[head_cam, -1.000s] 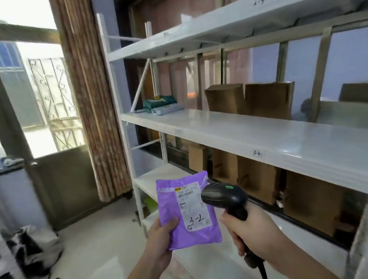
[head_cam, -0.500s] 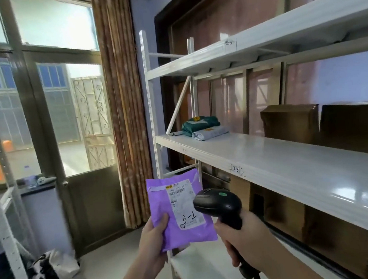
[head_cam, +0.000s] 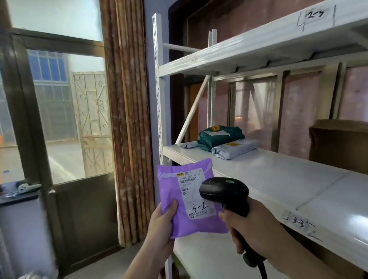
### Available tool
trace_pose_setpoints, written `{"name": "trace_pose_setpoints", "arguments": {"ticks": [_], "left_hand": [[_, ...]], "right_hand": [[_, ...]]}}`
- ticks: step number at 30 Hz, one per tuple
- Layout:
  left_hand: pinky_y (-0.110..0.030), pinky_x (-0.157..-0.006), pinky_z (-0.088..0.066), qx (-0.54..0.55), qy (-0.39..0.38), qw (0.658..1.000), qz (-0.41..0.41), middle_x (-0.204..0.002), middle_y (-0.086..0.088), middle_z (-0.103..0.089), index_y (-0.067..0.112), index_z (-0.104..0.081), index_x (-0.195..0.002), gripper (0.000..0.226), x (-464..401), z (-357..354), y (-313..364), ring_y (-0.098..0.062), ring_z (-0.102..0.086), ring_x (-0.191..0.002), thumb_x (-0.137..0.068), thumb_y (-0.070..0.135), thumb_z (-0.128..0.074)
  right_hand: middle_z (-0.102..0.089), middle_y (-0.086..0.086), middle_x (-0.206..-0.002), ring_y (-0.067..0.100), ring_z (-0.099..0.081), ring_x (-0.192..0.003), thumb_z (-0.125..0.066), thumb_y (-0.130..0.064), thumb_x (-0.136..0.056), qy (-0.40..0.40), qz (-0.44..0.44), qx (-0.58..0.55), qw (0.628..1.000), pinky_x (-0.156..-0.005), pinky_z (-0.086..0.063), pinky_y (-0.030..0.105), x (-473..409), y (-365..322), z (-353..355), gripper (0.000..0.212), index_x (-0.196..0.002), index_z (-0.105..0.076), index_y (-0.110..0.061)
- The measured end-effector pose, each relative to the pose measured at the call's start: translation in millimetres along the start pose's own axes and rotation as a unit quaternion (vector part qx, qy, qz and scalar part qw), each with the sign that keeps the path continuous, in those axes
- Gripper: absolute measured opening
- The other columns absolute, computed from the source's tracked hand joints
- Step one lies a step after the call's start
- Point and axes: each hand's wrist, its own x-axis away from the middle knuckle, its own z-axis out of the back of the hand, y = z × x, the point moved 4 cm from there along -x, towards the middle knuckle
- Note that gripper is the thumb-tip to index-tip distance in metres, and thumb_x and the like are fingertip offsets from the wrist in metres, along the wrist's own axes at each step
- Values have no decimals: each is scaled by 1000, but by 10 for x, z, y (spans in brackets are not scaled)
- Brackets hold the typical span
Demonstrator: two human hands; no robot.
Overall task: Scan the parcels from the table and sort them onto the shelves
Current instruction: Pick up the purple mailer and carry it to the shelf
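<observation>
**One purple parcel held up before the shelving, scanner beside it**

A single purple parcel (head_cam: 185, 197) is held upright in front of the near corner post of the white shelf unit (head_cam: 271, 169). Its one white label (head_cam: 194, 196) bears the handwritten mark "3-2". The left hand (head_cam: 162, 229) grips the parcel's lower left edge, thumb curled over the front face. The right hand (head_cam: 252, 229) is wrapped around the handle of one black barcode scanner (head_cam: 225, 191), whose head overlaps the label's right side. On the middle shelf, at its far left end, lie three soft parcels: one dark green (head_cam: 219, 134), one grey-white (head_cam: 235, 148) just in front of it, and a smaller pale one (head_cam: 188, 144) to the left. One brown cardboard box (head_cam: 349, 143) stands farther right on that shelf. Two handwritten marks show on shelf edges: "3-3" (head_cam: 298, 221) and, on the shelf above, "2-3" (head_cam: 315, 15).
</observation>
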Motion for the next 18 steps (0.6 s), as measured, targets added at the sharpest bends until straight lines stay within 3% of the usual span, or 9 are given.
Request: {"name": "trace_pose_setpoints", "arguments": {"ticks": [3,7,9,18], "left_hand": [[-45,-72,-67,-28,-18,999,-1,-115,-22,-77,1,-64,-129,28,-562,53,87,-37,-78,-95,-106,14,-57],[-38,-62,-64,-31,-49,998,14,-105,-23,-79,-6,-62,-127,28,-1281,39,134,-31,-79,-81,-103,7,-57],[-38,-64,-65,-39,-84,995,32,-108,-22,-78,-5,-63,-126,26,-1576,-41,159,-31,-79,-83,-103,8,-58],[-39,-72,-66,-61,-256,961,89,-112,-23,-77,-6,-65,-125,25,-2569,-1114,-24,-32,-79,-91,-105,5,-55]], "right_hand": [[-53,6,-47,22,-49,-39,-63,-20,-94,28,-6,5,1000,-46,-45,27,-396,13,-139,26,-72,-53,-9],[-53,6,-49,22,-49,-40,-63,-19,-94,76,-24,1,997,-48,-45,30,-838,49,-251,27,-71,-54,-9],[-53,7,-50,23,-48,-41,-62,-17,-94,100,-32,-9,994,-48,-44,31,-999,46,-257,21,-77,-55,-6],[-54,12,-49,25,-50,-42,-63,-17,-94,236,-96,28,967,-55,-49,38,-1326,149,110,22,-78,-56,-5]]}}
